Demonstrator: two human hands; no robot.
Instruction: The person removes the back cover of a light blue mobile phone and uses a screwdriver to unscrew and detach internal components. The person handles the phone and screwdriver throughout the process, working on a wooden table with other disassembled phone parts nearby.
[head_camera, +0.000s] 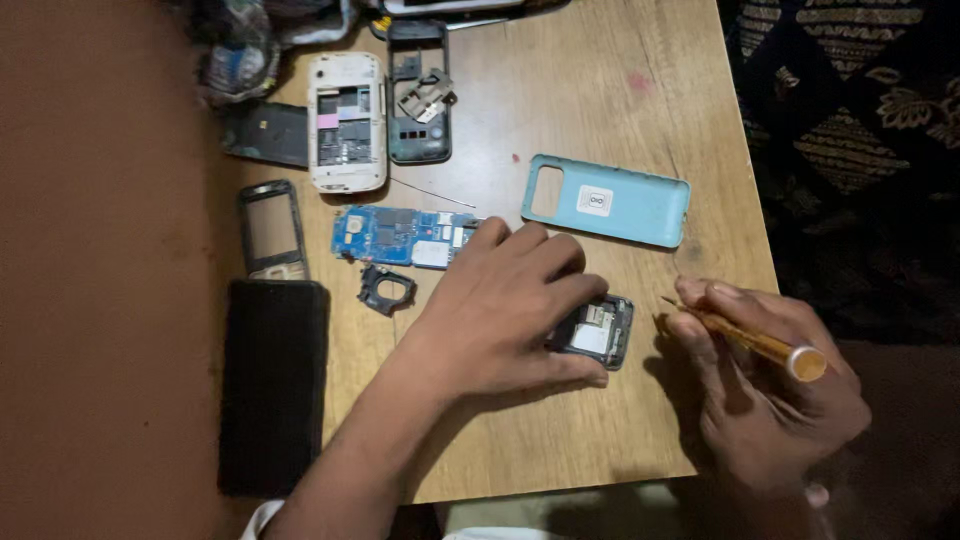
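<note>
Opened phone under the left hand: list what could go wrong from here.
1. The screwdriver in the right hand could slip and gouge the opened phone, which the left hand pins.
2. The left wrist might nudge the small black ring or blue circuit board lying loose beside it.

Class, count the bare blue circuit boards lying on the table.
1. The blue circuit board lies mid-table, just beyond the left hand. Other boards sit inside phone shells, and more may be hidden under the hand.

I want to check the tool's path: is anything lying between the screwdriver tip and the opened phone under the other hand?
Nothing visible: only bare table separates the screwdriver tip from the opened phone, which the left hand partly covers.
</note>
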